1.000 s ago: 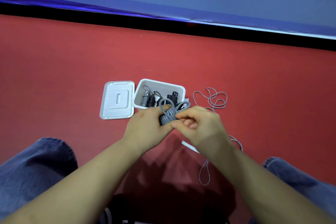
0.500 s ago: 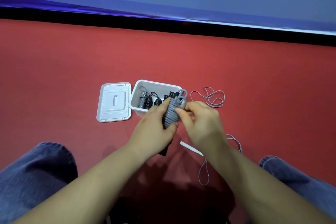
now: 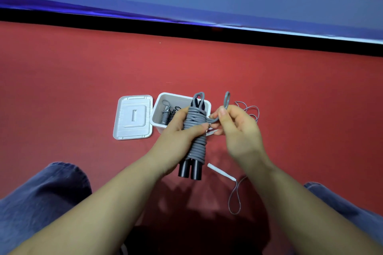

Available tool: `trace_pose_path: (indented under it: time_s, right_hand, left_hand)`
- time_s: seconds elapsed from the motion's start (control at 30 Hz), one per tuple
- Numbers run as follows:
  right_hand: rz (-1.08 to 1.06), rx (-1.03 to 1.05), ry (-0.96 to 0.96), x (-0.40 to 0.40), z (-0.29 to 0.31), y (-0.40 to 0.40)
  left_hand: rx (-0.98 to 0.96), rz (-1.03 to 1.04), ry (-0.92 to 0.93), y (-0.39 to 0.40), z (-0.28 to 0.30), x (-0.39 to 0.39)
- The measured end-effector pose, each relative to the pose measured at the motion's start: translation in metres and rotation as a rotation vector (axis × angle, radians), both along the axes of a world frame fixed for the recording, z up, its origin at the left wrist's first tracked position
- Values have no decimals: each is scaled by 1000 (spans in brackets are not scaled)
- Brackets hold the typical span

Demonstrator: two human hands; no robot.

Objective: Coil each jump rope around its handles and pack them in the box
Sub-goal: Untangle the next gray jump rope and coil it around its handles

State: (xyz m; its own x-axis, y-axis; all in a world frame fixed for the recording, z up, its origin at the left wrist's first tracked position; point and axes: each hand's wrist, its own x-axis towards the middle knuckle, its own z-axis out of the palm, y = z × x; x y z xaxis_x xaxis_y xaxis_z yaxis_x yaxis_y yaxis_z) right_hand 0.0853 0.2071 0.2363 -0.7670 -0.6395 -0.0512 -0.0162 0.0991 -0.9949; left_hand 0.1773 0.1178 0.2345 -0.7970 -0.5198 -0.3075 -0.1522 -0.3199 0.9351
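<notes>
Finishing the coil on one jump rope (image 3: 194, 130), I judge: grey cord is wound round the paired black handles, one short loop left to tuck. Left to right: lid (image 3: 133, 117) on the floor, open box (image 3: 163, 99) beside it with earlier bundles inside, left hand (image 3: 180, 130) clasped round the bundle just in front of the box, right hand (image 3: 234, 124) pinching the free loop, raised. Next move needs that loop secured, then bundle into box. A loose rope (image 3: 236, 196) lies rightward, uncoiled.
</notes>
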Motion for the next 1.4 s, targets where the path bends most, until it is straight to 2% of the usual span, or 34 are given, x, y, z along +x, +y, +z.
trace_pose_path:
  time_s: [0.1, 0.17, 0.4, 0.5, 0.6, 0.8, 1.03, 1.1, 1.23, 1.27, 1.4]
  right_hand:
    - [55, 12, -64, -1, 6, 1]
    - [70, 81, 11, -5, 1, 1]
    - [123, 441, 487, -27, -4, 13]
    - [186, 541, 524, -27, -8, 11]
    - [250, 545, 536, -25, -6, 10]
    - [334, 643, 568, -26, -2, 12]
    - [277, 580, 590, -25, -9, 13]
    - [181, 495, 485, -23, -11, 13]
    - [-44, 242, 85, -20, -13, 12]
    - [-67, 201, 62, -20, -15, 11]
    - [-50, 203, 255, -16, -18, 8]
  left_hand:
    - [185, -24, 45, 1, 4, -2]
    - [218, -43, 47, 2, 5, -2]
    - [196, -66, 17, -1, 2, -1]
    - [176, -68, 0, 0, 0, -2]
    - [128, -97, -23, -1, -2, -3]
    - [-63, -201, -57, 2, -4, -1]
    - [-188, -307, -65, 3, -5, -1]
    - [-196, -297, -65, 2, -6, -1]
    - [-211, -270, -67, 3, -4, -2]
    - [-212, -263, -68, 3, -3, -2]
    - [-228, -278, -82, 4, 0, -1]
